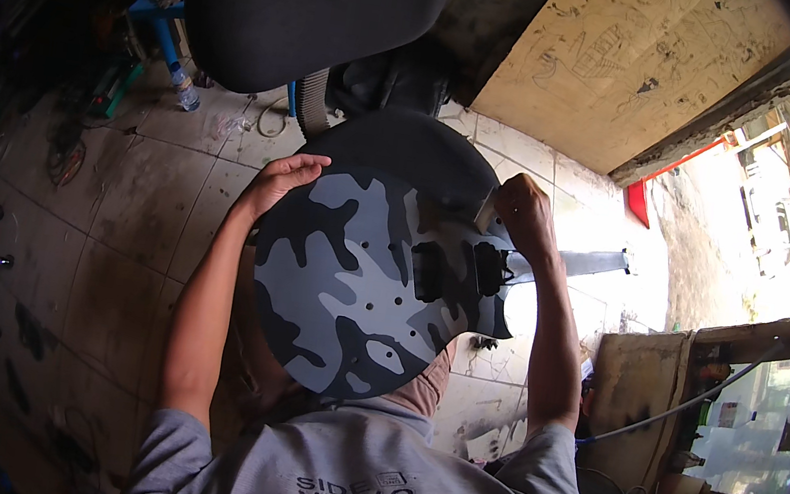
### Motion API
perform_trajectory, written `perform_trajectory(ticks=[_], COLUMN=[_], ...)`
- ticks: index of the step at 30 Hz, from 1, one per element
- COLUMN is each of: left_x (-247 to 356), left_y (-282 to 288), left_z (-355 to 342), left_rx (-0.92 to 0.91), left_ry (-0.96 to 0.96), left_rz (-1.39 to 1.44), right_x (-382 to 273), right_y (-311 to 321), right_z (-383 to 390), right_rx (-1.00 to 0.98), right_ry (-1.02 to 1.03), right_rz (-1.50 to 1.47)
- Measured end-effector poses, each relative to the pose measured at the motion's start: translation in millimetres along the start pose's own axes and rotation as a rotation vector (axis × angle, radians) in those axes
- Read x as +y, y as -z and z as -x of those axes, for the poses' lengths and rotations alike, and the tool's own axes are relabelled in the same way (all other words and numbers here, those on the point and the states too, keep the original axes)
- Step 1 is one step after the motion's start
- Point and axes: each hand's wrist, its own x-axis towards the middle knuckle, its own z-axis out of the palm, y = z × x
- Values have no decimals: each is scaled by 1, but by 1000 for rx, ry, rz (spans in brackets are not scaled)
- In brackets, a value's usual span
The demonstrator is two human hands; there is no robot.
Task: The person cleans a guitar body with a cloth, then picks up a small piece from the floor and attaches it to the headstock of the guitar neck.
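A large rounded panel point(330, 278) with grey and black camouflage, several small holes and dark cutouts fills the centre. My left hand point(283, 181) grips its upper left edge, fingers lying over the rim. Just behind the panel, a black rounded padded piece point(399, 147) rests against it, its lower part hidden. My right hand point(526, 215) is closed at the upper right edge, where the padded piece meets the panel; what lies inside its fingers is hidden. A dark fitting point(488, 272) with a pale bar point(564, 263) behind it sits below that hand.
A black cushion point(313, 3) stands at the top. A blue stand point(164, 33), bottle point(186, 94) and green case point(117, 92) are at back left on the tiled floor point(140, 191). A wooden board point(614, 55) and bright doorway are right, with a wooden-framed glass case point(637, 392) below.
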Motion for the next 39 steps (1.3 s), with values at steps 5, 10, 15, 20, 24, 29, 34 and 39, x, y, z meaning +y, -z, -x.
perform_trajectory(ticks=[5,10,15,20,24,29,34,39], left_x=[-1,-2,-6,-3,0,1,1,3], left_y=[3,0,10,4,-2,-2,-1,-3], left_z=[1,-3,1,1,-1,4,2,3], left_rx=[0,-26,-6,-23,-37,-16,-22,-13], left_ry=[15,-6,-41,-35,-37,-5,6,-12], left_rz=[11,-20,-14,33,34,41,46,34], right_x=[3,19,-51,-32,-33,-67,-69,-75], right_y=[5,28,45,24,19,6,-11,-20], right_z=[-5,-17,-26,-17,-12,-7,-6,-10], right_rx=[87,325,124,-27,-219,-278,-363,-391], right_ry=[-50,-28,-60,242,172,313,540,694], right_rz=[29,-83,-210,42,29,224,352,496])
